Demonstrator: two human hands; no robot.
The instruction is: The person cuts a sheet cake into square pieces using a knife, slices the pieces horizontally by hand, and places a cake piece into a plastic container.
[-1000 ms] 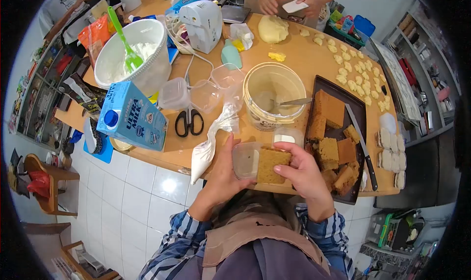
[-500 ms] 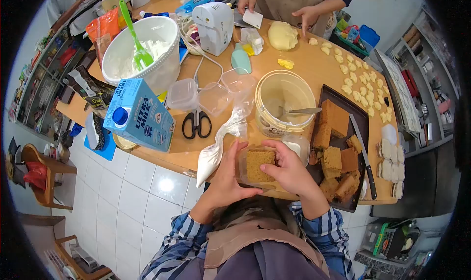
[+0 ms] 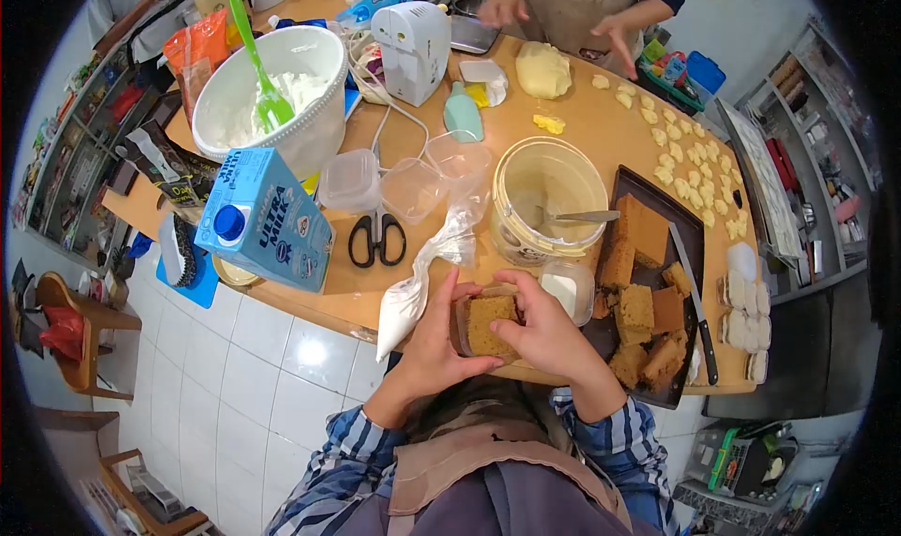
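At the table's near edge, my left hand (image 3: 430, 341) is wrapped round the side of a small clear plastic container (image 3: 461, 326). A square piece of brown sponge cake (image 3: 490, 328) sits in its opening. My right hand (image 3: 556, 337) grips the cake from the right, thumb on top and fingers along the far edge. Just left of my hands lies a piping bag (image 3: 405, 303) of white cream. Beyond my right hand is another clear container (image 3: 569, 290) with white stuff inside. The container's bottom is hidden by my hands and the cake.
To the right, a dark tray (image 3: 693, 219) carries cut cake and a knife (image 3: 696, 306). A tub (image 3: 526, 226) with a spoon, scissors (image 3: 377, 240), a milk carton (image 3: 267, 219) and a cream bowl (image 3: 319, 128) stand around. Across the table, a person works near dough (image 3: 542, 70).
My right hand's fingers have closed in further round the cake, which sits slightly more to the left and lower. Across the table, the person has put down the white scraper and moved both hands.
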